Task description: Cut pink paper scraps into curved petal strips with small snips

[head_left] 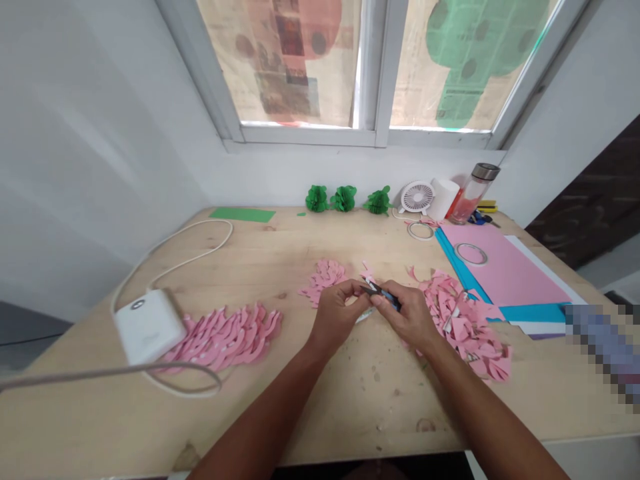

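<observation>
My right hand is closed around a small pair of dark scissors with some blue on them, their blades pointing left. My left hand meets it at the blade end, thumb and finger pinched together; what they hold is too small to make out. Just beyond the fingertips is a bit of pink paper. A pile of small pink paper pieces lies behind my left hand. Beside my right hand is a heap of pink paper scraps. A pale round object under the hands is mostly hidden.
Overlapping wavy pink strips lie at the left beside a white power bank with a looping cable. Green paper balls, a small fan and a bottle line the back. Coloured sheets with a tape roll lie right.
</observation>
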A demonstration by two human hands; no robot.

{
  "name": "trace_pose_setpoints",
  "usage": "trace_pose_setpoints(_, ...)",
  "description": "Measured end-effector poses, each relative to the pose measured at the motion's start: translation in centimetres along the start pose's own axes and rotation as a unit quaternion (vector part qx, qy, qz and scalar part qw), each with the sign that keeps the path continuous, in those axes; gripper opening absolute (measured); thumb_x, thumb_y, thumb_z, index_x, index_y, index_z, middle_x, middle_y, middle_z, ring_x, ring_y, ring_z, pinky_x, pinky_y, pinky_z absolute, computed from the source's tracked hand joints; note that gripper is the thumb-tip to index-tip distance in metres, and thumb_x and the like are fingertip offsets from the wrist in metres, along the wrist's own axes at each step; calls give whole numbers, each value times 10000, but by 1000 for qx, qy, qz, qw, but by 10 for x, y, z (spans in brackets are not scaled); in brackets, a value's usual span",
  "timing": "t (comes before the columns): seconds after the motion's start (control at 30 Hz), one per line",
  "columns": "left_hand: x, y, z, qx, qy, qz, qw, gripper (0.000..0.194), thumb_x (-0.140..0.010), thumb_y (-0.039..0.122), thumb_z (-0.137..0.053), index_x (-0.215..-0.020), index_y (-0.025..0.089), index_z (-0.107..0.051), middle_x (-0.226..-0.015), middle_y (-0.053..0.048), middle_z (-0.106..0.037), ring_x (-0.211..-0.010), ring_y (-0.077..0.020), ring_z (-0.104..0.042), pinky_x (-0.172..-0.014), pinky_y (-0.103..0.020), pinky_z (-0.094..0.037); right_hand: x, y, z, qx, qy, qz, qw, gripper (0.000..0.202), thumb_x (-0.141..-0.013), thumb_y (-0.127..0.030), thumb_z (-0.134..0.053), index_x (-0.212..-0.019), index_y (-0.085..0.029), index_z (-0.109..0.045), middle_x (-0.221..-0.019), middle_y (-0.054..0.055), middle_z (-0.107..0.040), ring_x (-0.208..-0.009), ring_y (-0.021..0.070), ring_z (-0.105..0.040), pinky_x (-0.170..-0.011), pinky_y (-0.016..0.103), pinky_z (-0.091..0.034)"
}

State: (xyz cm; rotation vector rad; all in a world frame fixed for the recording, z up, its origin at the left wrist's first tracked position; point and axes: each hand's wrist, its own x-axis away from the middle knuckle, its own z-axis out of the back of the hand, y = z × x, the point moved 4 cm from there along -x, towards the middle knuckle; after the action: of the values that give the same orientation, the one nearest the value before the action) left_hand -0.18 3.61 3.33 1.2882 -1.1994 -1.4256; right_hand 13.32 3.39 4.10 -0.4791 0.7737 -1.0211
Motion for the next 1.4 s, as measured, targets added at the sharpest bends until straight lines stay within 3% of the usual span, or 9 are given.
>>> trace_pose_setpoints(1.4,-1,-1,-1,35,-7,8,999,158,-685,295,-637,-655,140,-648,-667,-20,-625,-664,-142,-565,-639,-246,-439,2,0,6,18,54,-21,998,298,-828,-408,-464,-745,-160,-607,-570,-23,-512,-520,94,-459,-502,201,-306)
